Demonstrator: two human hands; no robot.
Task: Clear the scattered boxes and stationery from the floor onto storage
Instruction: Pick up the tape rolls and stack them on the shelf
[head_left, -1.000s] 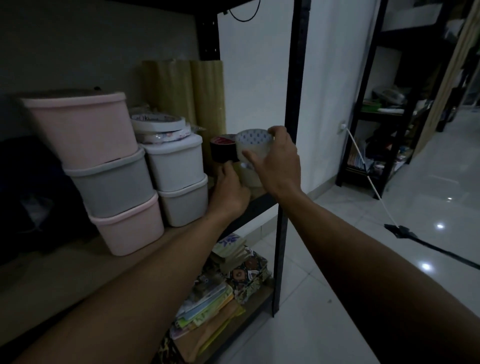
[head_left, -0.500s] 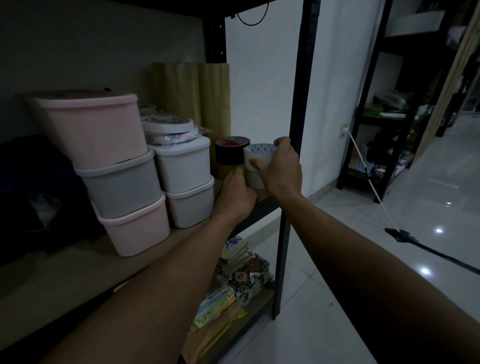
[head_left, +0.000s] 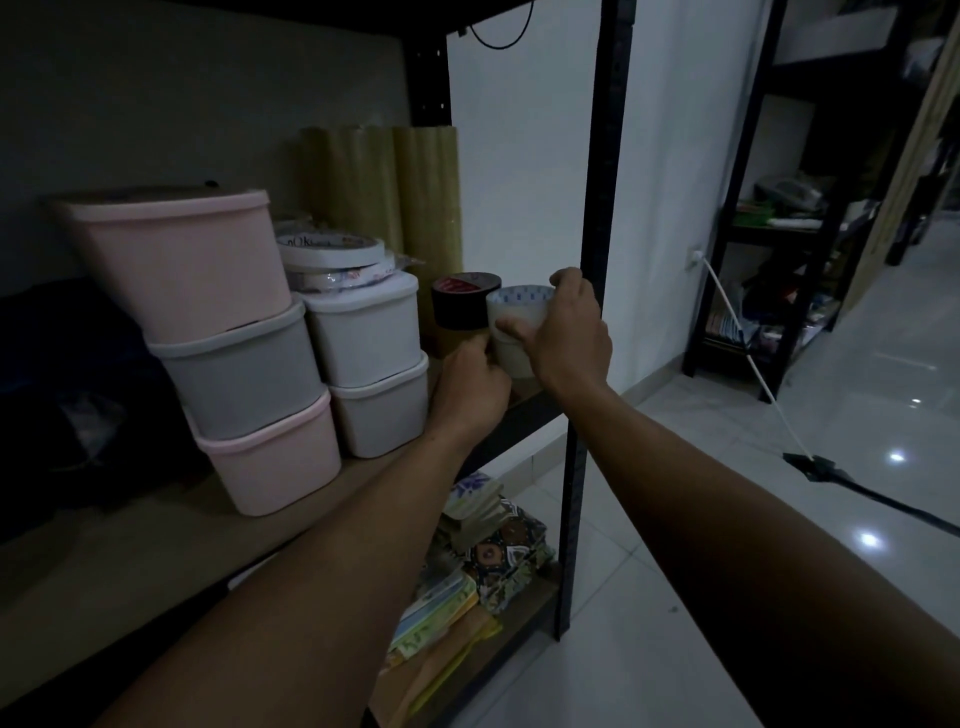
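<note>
Okay, both arms are stretched out to the right end of the wooden shelf (head_left: 156, 561), and I'm watching the right hand (head_left: 563, 332) wrap around the clear tape roll (head_left: 517, 312), thumb across its front and fingers curled over the far rim. That roll sits on top of another pale roll (head_left: 511, 358), right at the shelf's front corner beside the black upright post (head_left: 597, 260). The left hand (head_left: 470, 387) is lower, fingers curled in against the bottom of that stack; from this angle I can't tell whether it grips the lower roll or just steadies it. Just left of the clear roll, touching or nearly so, stands a black tape roll (head_left: 462, 304) with a red label on top, itself stacked on something brownish. Behind them rise tall yellowish rolls (head_left: 395, 192). Further left, two white lidded tubs (head_left: 369, 364) are stacked with flat white tape rolls (head_left: 332, 254) on top, and next to those a pink-grey-pink stack of tubs (head_left: 228, 332). Below, folded patterned items (head_left: 498, 551) lie on the lower shelf.
</note>
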